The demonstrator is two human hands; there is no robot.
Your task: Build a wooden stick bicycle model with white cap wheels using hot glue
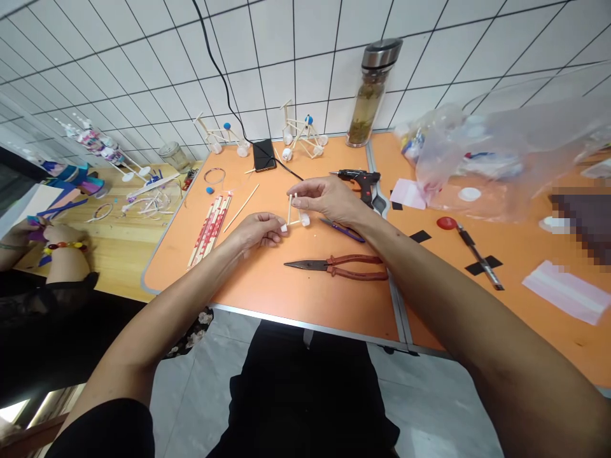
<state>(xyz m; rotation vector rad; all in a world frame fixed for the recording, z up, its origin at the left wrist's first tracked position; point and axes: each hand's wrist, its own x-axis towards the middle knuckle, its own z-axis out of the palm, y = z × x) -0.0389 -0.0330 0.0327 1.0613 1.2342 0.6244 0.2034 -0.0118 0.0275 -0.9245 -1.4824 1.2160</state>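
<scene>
Between my hands stands a small stick frame (pixel 290 208) of pale wooden pieces with white round ends. My left hand (pixel 261 230) pinches it at a white end low on the left. From above, my right hand (pixel 321 198) grips its upper sticks between thumb and fingers. Long-nose pliers (pixel 337 266) with red-brown handles lie just in front of my hands. A dark blue-handled tool (pixel 344 230) is partly hidden below my right wrist. Behind that wrist rests a black glue gun (pixel 359 181). Left of my hands are a loose stick (pixel 242 207) and red-and-white wrapped chopsticks (pixel 210 229).
Two finished-looking stick models (pixel 303 137) with blue balls stand by the tiled wall, near a black phone (pixel 264 156) with a cable. A glass tea bottle (pixel 367 102) stands upright at the back. Plastic bags (pixel 477 152) and a pen (pixel 480 257) lie right. A co-worker's hands (pixel 62 236) are at left.
</scene>
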